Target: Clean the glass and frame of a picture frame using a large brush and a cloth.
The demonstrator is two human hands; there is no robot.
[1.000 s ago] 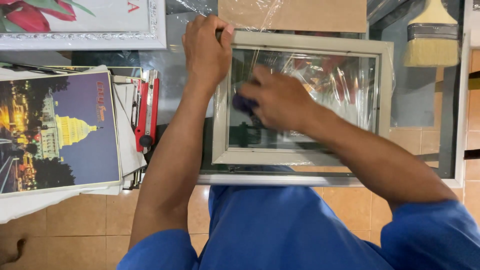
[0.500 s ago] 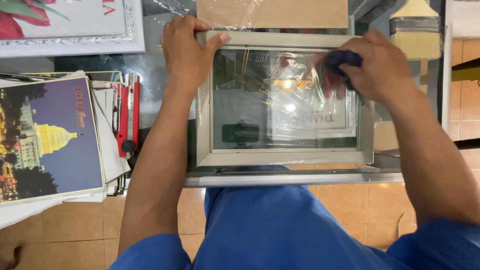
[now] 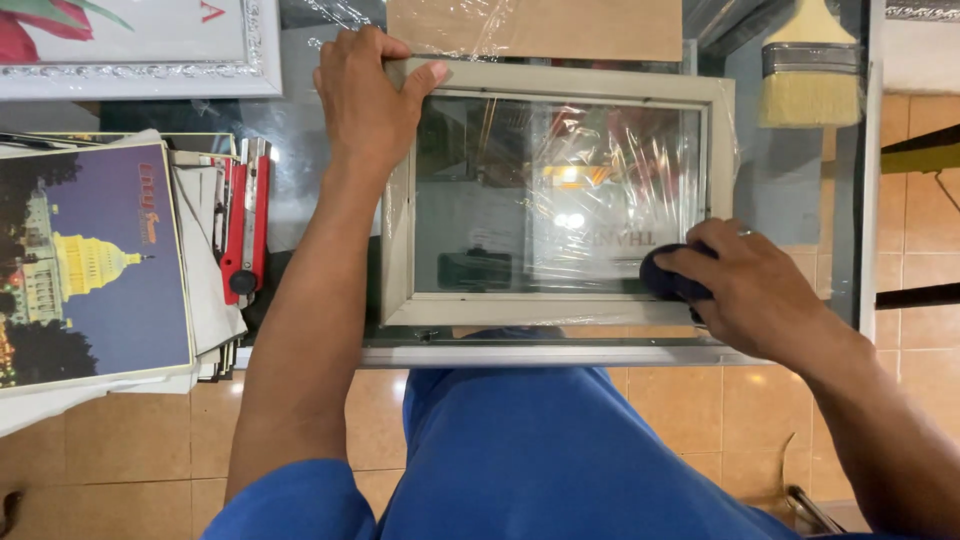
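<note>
Frame (image 3: 555,195) lies flat on the glass table (image 3: 790,190), right in front of the person, its near rail along the table's front edge. Left hand (image 3: 365,100) clamps the far-left corner, thumb over the top rail, fingers curled round the outside. Right hand (image 3: 750,285) is closed on a dark blue cloth (image 3: 670,278), pressed on the glass pane at the near-right corner.

Progress, judged only: wiping of the pane looks underway. Cloth sits at one corner, so the rest of the pane is either done or still to do; cannot tell which. Pane shows glare and reflections, no clear line between a clean part and a dirty part. Plastic wrap (image 3: 640,160) crinkles over the right part of the frame, still on it.

Hard to make out: what sits behind the pane, since glare and wrap hide most of it. Most of the cloth is covered by the right fingers. Whether the wrap lies above or under the glass is unclear.

Around: red cutter (image 3: 243,225) left of the left forearm, stack of prints (image 3: 95,260) further left, a second framed picture (image 3: 130,50) cut off at top left, brown board (image 3: 535,28) beyond the frame, wide brush (image 3: 810,75) at top right, partly cropped.
</note>
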